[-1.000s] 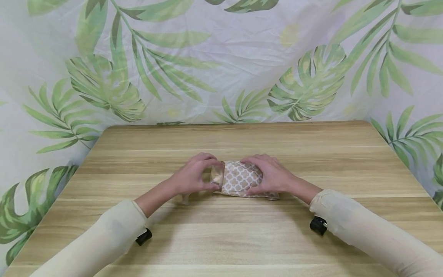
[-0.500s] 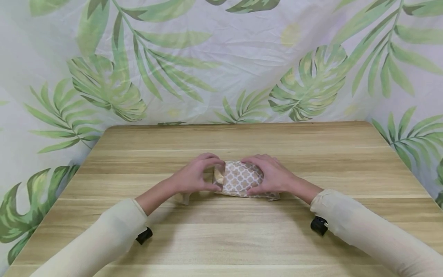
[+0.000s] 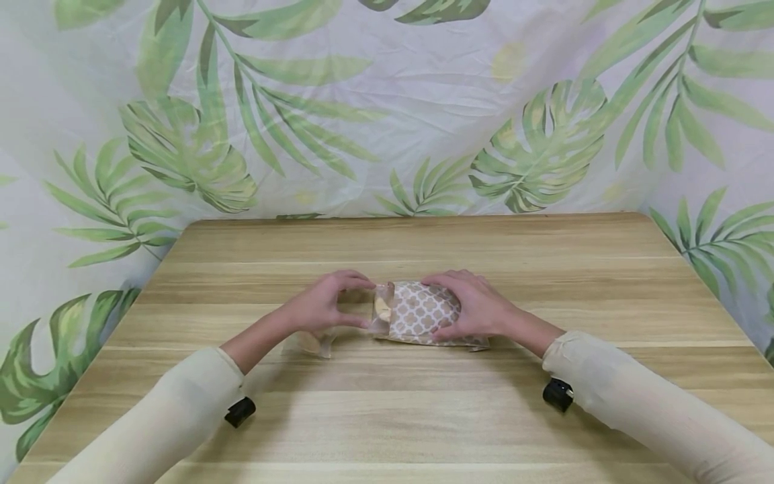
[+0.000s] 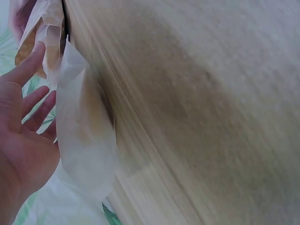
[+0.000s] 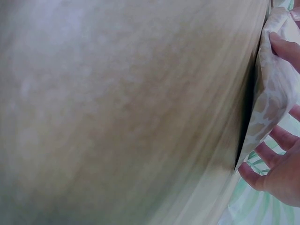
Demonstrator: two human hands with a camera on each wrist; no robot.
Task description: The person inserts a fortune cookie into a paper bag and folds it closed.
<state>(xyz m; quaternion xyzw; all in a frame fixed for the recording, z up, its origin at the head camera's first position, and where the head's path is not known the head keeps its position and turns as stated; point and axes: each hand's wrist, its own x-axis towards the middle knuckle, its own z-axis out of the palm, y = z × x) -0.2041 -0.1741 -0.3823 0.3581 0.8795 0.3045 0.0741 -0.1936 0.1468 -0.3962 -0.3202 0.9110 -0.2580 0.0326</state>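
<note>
A patterned paper bag (image 3: 417, 312), tan with white lattice, lies on the table with its mouth facing left. My right hand (image 3: 478, 306) holds it, thumb on the near side and fingers on the far side. At the mouth, a clear wrapped packet (image 3: 382, 309) with a pale yellow piece inside sticks partly out; the rest is hidden in the bag. My left hand (image 3: 320, 306) has thumb and fingers spread apart, fingertips right by the packet's outer end. A second translucent packet (image 3: 313, 344) lies below my left hand, and fills the foreground in the left wrist view.
The wood-grain table (image 3: 387, 417) extends around both hands. Behind it hangs a leaf-print cloth (image 3: 423, 87), which also covers the sides. Black wrist devices sit under both cream sleeves (image 3: 163, 417).
My left hand has drawn back leftward from the bag's mouth, its fingers coming off the packet there. More of the second packet shows. My right hand and the bag stay in place.
</note>
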